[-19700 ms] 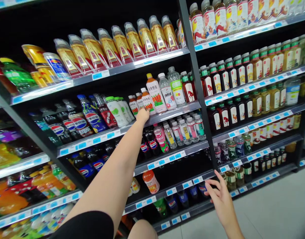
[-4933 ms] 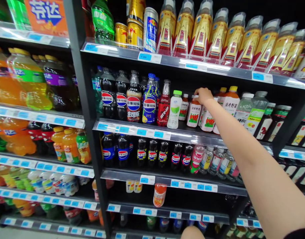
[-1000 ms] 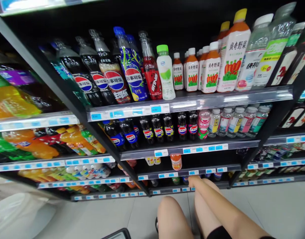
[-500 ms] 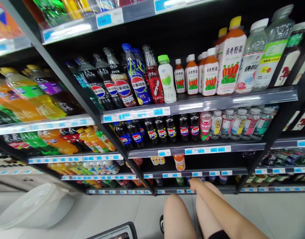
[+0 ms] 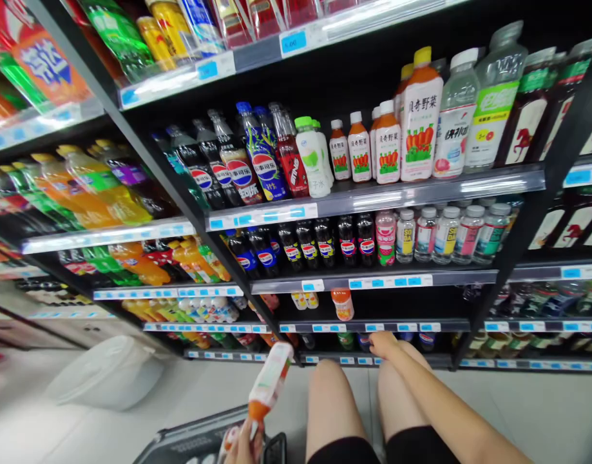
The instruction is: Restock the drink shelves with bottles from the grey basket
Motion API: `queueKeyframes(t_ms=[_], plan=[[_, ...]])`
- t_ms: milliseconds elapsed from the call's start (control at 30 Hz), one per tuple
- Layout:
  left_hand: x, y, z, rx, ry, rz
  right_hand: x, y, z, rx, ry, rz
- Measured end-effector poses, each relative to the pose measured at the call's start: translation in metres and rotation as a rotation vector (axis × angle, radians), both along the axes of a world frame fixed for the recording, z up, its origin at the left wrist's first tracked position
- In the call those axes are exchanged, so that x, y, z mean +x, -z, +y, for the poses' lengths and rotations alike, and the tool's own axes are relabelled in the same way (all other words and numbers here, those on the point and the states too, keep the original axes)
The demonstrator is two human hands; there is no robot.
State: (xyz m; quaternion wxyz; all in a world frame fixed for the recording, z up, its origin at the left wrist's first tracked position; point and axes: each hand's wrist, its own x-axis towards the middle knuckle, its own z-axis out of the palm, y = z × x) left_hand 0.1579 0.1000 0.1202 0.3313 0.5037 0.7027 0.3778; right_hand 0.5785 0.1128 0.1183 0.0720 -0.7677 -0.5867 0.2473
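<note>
My left hand (image 5: 246, 446) is closed round the orange neck of a juice bottle (image 5: 269, 380) with a white label. The bottle is tilted, its base up and its neck down, above a dark shopping basket (image 5: 199, 422) at the bottom edge. Reaching forward past my knee, my right hand (image 5: 383, 345) is at the front of the lowest shelf, by a dark bottle or can (image 5: 364, 341). Its fingers look curled, but what they hold, if anything, is too small to make out. Left of it on that shelf stands a green-labelled drink (image 5: 345, 340).
Drink shelves rise in front of me, with a lone orange bottle (image 5: 343, 304) on the shelf above my right hand. Price-tagged shelf edges (image 5: 373, 281) jut out. A large whitish tub (image 5: 107, 374) stands on the floor to the left.
My left hand has come into view from below with the juice bottle. More of the basket shows. The view has turned slightly left; my right hand stays at the lowest shelf.
</note>
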Motion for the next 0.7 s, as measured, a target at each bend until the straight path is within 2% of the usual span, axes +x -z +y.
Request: queueKeyframes(t_ms=[67, 167, 200, 233, 300, 400, 500, 533, 600, 700], plan=[[0.049, -0.010, -0.011, -0.065, -0.011, -0.368, 0.008, -0.006, -0.015, 0.096, 0.044, 0.064], [0.121, -0.035, -0.038, -0.185, -0.005, -0.715, 0.014, -0.007, -0.043, 0.244, 0.085, 0.204], [0.140, -0.043, -0.047, -0.201, 0.045, -0.805, 0.014, -0.006, -0.054, 0.282, 0.096, 0.268], [0.157, -0.050, -0.056, -0.220, 0.091, -0.878, 0.013, -0.003, -0.066, 0.320, 0.126, 0.402], [0.178, -0.061, -0.071, -0.275, 0.214, -0.942, 0.009, 0.002, -0.095, 0.384, 0.242, 0.877], [0.187, -0.069, -0.090, -0.332, 0.417, -0.925, 0.000, 0.004, -0.146, 0.312, 0.374, 1.598], [0.181, -0.071, -0.102, -0.349, 0.577, -0.849, -0.008, -0.003, -0.187, 0.167, 0.371, 2.011], [0.178, -0.071, -0.104, -0.353, 0.624, -0.812, -0.009, -0.006, -0.196, 0.158, 0.372, 2.110], [0.173, -0.070, -0.107, -0.371, 0.734, -0.712, -0.010, -0.012, -0.204, 0.169, 0.352, 2.171], [0.167, -0.072, -0.113, -0.382, 0.916, -0.521, -0.007, -0.018, -0.205, 0.004, 0.265, 2.102]])
